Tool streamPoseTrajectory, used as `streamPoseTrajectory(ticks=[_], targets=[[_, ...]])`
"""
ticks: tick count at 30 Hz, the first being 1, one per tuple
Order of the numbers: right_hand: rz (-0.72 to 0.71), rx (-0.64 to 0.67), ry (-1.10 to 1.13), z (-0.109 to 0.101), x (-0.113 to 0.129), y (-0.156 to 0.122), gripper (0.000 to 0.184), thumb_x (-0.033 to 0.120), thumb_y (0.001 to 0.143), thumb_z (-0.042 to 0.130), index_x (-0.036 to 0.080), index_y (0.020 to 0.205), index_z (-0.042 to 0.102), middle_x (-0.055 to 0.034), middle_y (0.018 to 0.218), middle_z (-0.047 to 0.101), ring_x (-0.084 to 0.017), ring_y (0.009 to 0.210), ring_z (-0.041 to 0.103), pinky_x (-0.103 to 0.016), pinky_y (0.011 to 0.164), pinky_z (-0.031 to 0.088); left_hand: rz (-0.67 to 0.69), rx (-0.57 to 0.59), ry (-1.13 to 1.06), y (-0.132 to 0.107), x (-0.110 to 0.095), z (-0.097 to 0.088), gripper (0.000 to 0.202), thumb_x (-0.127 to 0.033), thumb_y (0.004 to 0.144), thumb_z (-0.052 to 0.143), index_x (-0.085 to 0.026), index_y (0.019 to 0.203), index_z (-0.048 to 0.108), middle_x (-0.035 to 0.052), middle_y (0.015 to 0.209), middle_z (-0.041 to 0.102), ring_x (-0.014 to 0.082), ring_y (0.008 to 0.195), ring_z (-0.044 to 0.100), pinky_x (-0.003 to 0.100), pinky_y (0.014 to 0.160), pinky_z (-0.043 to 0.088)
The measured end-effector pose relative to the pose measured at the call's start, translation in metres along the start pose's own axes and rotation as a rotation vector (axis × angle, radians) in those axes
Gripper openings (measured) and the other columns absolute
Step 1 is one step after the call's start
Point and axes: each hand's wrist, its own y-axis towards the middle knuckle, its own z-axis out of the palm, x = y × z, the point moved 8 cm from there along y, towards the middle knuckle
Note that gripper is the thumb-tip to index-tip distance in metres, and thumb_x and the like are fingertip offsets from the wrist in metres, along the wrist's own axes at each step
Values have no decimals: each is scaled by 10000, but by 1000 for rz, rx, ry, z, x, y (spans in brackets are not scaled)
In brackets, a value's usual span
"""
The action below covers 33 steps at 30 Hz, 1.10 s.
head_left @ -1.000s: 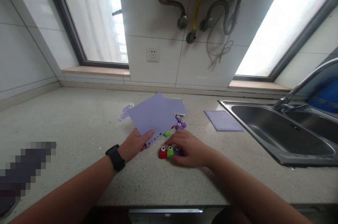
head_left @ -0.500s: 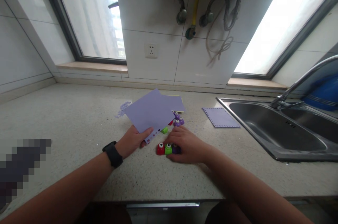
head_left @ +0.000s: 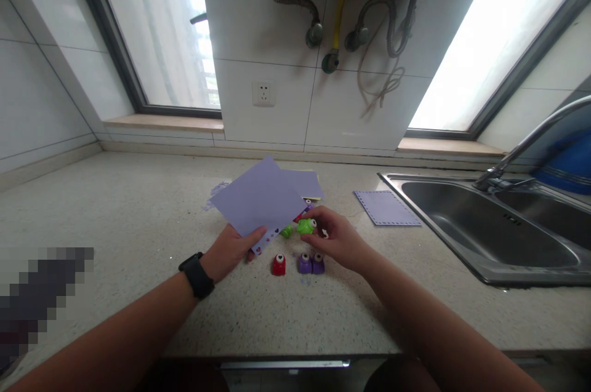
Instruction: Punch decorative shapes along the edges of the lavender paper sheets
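Note:
My left hand (head_left: 236, 243) pinches the near corner of a purple sheet of paper (head_left: 258, 195), held tilted above the counter. Small shapes are punched along its lower right edge. Between the fingers and thumb of my right hand (head_left: 337, 237) is a green craft punch (head_left: 305, 226), raised just right of the sheet. Below, on the counter, stand a red craft punch (head_left: 279, 264) and two purple craft punches (head_left: 311, 263) side by side. Another green punch (head_left: 287, 231) lies near the paper's edge, and more red and purple punches are partly hidden behind my right hand.
A stack of purple paper (head_left: 305, 184) lies behind the held sheet. Purple scraps (head_left: 215, 194) are scattered to its left. A purple sheet with punched edges (head_left: 386, 207) lies beside the steel sink (head_left: 480, 226). A socket (head_left: 263, 93) and hoses are on the tiled wall.
My right hand has picked the green punch out from between the red and purple ones and lifted it toward the paper. My left hand still holds the sheet, nearly unmoved.

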Motion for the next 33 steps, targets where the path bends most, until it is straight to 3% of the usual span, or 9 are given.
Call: streamPoseTrajectory(ticks=[6,10,13,16,19,23,26,29,33], targets=[[106,-118,424,-16,-13,7,395,374,773,805,255,1039,537,-44,1029,665,-157,734,635,-326,658,544,58,-114,-45,-1,-21,4,297,-434,813,753,-173,905,642,-32,643,598,102,454,464,236,399,405],[127,-170,585,-31,-18,13,380,373,782,792,246,1078,590,-66,1068,685,-200,895,691,-397,849,571,112,-157,-128,15,-44,21,305,-446,818,741,-182,929,634,-29,673,612,121,504,527,231,400,417],[142,-191,723,-44,-16,19,390,356,768,796,226,1098,632,-108,1171,695,-242,1038,699,-450,1011,524,161,-191,-211,36,-59,39,358,-438,811,745,-189,1040,630,-16,790,661,111,520,541,237,412,452],[122,-203,765,-61,-9,24,375,329,768,796,227,1093,638,-117,1213,694,-268,1145,678,-468,1089,477,200,-233,-295,54,-68,54,451,-405,833,727,-211,1205,563,16,978,694,112,576,594,231,425,481],[131,-184,736,-69,-10,25,346,343,776,796,226,1063,641,-106,1132,718,-268,1108,693,-476,1063,496,202,-211,-338,62,-67,66,447,-363,829,744,-201,1208,572,33,993,715,129,585,633,238,423,500],[167,-250,751,-64,-31,16,348,347,742,831,224,1009,643,-64,975,723,-217,910,712,-428,942,553,155,-189,-329,56,-54,68,367,-337,809,784,-193,1106,625,4,854,720,127,540,633,208,371,452],[195,-253,817,-46,-44,6,360,337,731,850,240,975,604,-46,979,717,-208,917,708,-416,940,550,101,-152,-215,47,-47,69,308,-375,809,784,-180,1002,646,5,762,723,159,559,671,204,369,441],[198,-195,870,-29,-46,-3,391,304,715,875,239,965,581,-35,982,714,-194,937,706,-385,926,555,86,-113,-123,41,-48,71,285,-391,801,783,-169,932,661,23,742,736,176,554,683,222,382,469],[162,-166,926,-25,-41,-9,397,241,726,881,242,992,587,-6,957,697,-143,892,698,-282,826,564,116,-138,-101,38,-51,69,242,-364,805,789,-168,904,685,16,725,730,161,547,679,215,399,491]])
